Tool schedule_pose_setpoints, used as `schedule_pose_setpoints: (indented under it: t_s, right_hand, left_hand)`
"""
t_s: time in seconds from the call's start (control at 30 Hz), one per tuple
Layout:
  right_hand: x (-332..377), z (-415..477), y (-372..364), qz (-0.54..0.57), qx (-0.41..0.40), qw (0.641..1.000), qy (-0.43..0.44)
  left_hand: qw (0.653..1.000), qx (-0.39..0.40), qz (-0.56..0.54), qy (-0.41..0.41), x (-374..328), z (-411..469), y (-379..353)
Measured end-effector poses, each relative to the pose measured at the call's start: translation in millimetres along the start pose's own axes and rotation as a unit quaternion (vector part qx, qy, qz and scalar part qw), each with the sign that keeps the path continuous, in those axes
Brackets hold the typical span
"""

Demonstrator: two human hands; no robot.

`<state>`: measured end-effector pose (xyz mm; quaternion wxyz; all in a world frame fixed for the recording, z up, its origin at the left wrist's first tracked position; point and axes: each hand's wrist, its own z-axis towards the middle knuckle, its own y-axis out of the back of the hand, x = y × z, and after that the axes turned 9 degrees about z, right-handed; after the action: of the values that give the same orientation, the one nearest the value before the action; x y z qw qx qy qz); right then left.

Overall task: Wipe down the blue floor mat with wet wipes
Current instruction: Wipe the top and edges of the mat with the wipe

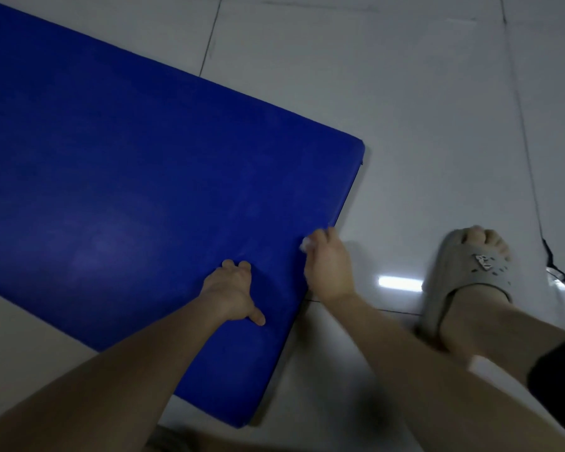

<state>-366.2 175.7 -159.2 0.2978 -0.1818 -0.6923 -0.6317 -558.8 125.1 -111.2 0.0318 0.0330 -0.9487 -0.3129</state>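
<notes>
A thick blue floor mat (137, 177) lies on the pale tiled floor and fills the left and middle of the head view. My left hand (234, 293) rests on the mat near its right edge, fingers bent with the knuckles up and the thumb stretched out flat. My right hand (328, 262) is at the mat's right edge and holds a small crumpled white wet wipe (305, 245), which peeks out at the fingertips and touches the mat surface. Most of the wipe is hidden inside the hand.
Pale grey floor tiles (405, 109) surround the mat. A person's foot in a grey slipper (467, 275) stands to the right of the mat. A thin dark cable (558, 275) runs along the floor at the far right edge.
</notes>
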Motion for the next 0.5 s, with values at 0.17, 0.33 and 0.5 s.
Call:
schedule_pose_setpoints:
  t_s: [0.17, 0.33, 0.5]
  right_hand:
    - [23.5, -109.7, -4.9, 0.031, 0.224, 0.961, 0.161]
    - [-8.9, -27.1, 11.0, -0.018, 0.093, 0.985, 0.144]
    - [-34.8, 65.6, 32.8, -0.06, -0.023, 0.997, 0.036]
  left_hand:
    - [1.0, -0.01, -0.006, -0.001, -1.0, -2.8, 1.8]
    - [1.0, -0.008, -0.006, -0.002, -1.5, -2.0, -0.9]
    - [1.0, 0.004, 0.001, -0.005, -0.7, 0.8, -0.3]
